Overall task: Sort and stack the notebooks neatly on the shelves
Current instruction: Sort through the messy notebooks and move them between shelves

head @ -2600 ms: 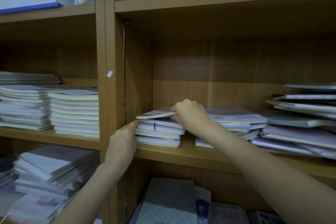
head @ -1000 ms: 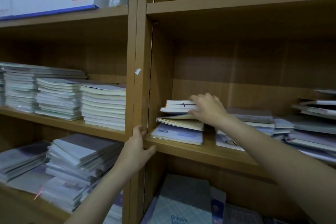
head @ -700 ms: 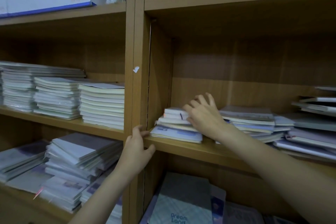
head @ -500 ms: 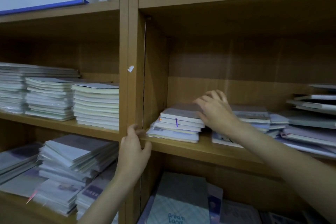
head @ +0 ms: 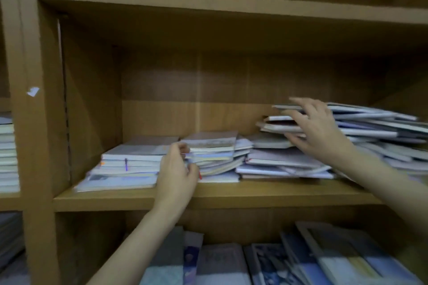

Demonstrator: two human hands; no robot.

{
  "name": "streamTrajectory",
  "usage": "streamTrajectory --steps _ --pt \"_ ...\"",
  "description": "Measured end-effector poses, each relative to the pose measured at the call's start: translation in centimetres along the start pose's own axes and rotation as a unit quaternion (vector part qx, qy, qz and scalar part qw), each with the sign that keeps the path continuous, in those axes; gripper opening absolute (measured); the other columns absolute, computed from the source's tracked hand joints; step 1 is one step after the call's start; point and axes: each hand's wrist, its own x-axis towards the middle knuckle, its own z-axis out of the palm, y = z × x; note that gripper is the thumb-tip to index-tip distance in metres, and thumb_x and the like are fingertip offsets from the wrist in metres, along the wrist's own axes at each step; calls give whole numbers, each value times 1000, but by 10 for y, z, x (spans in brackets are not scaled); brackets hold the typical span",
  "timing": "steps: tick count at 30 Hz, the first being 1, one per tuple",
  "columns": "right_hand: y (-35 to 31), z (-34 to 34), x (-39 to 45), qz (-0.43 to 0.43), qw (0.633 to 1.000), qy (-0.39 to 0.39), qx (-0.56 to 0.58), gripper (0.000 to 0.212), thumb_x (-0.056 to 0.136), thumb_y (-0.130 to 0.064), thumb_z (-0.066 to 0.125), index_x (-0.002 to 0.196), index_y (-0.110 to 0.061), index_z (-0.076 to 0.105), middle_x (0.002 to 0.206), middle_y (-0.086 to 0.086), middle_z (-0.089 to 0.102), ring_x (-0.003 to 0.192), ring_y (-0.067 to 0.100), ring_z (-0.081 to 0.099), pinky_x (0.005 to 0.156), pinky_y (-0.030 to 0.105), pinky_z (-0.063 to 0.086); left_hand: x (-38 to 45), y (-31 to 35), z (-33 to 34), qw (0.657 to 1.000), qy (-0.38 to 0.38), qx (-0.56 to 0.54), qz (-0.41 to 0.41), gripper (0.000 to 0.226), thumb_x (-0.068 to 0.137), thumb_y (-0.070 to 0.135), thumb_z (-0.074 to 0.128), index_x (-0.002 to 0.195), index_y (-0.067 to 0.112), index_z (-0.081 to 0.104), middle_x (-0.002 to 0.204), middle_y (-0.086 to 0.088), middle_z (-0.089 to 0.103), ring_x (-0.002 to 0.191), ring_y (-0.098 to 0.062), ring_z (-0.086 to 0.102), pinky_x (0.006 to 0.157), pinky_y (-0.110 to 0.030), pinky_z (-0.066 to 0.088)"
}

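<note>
One wooden shelf [head: 254, 194] carries three groups of notebooks. A tidy stack [head: 129, 159] lies at the left, a smaller stack [head: 215, 146] in the middle and a messy slanting pile [head: 375, 127] at the right. My left hand [head: 178, 169] sits between the left and middle stacks, its thumb and curled fingers at the middle stack's left edge. My right hand [head: 317, 129] has its fingers spread and touches the left ends of the upper notebooks in the messy pile. The frame is blurred by motion.
A thick upright divider [head: 34, 122] bounds the compartment at the left, with another notebook stack [head: 8, 152] beyond it. More notebooks [head: 231, 261] lie flat on the shelf below. The shelf board above hangs low over the piles.
The view has swung right and closer. My right hand left the left stack and went to the messy right pile. My left hand came off the divider edge to the middle stack.
</note>
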Motion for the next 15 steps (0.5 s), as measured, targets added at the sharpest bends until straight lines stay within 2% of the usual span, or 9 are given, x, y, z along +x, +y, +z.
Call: streamTrajectory --steps 1,3,5,7,8,9,12,13,15 --pt "13 -8 0 13 1000 -18 -11 67 78 -32 74 134 -9 47 143 20 37 131 43 33 107 58 23 2 7 9 1000 -2 -3 19 37 89 8 53 125 13 44 111 6 49 109 -11 47 83 -18 34" --pt "38 -22 0 82 991 -102 -3 91 78 -57 63 148 -17 21 154 12 17 140 33 16 113 50 12 6 25 27 999 -12 -4 43 35 90 9 50 124 13 43 109 7 46 108 -11 46 80 -16 30" --pt "62 -34 -2 146 964 -199 99 99 70 -68 53 149 -19 18 153 8 21 140 27 22 112 42 19 9 41 44 998 -21 -10 53 36 90 10 50 125 13 42 111 6 47 110 -13 46 83 -19 32" --pt "81 -46 -4 168 939 -201 224 90 70 -65 49 144 -18 31 147 4 37 133 22 36 105 33 30 12 57 63 998 -21 -23 62 35 90 10 50 125 14 43 111 6 47 111 -13 47 84 -19 33" --pt "91 -49 -3 175 938 -182 237 83 74 -62 50 142 -17 35 143 3 43 130 20 41 102 29 33 14 65 72 997 -22 -32 68 35 90 10 50 124 14 44 111 8 47 111 -13 47 86 -19 33" --pt "101 -49 0 177 945 -176 213 77 79 -58 52 142 -16 36 141 3 46 128 20 44 102 29 35 16 73 82 996 -20 -36 78 34 90 11 51 123 16 45 110 10 46 112 -13 47 88 -21 34" --pt "118 -37 11 158 957 -231 79 68 87 -53 54 142 -17 38 140 4 47 128 25 44 106 40 33 23 101 109 993 -11 -6 118 37 89 15 51 125 20 46 116 9 50 115 -14 44 95 -29 31" --pt "120 -29 14 152 963 -212 61 56 91 -47 53 138 -17 45 134 6 54 122 28 49 102 39 36 23 111 116 991 -14 10 134 38 90 18 51 127 23 45 120 9 49 116 -13 42 94 -27 26" --pt "117 -14 15 154 977 -113 91 33 96 -29 51 123 -13 60 111 13 66 105 31 57 81 33 41 21 125 127 982 -28 38 183 37 92 22 49 128 29 47 124 11 47 118 -11 38 92 -22 17"
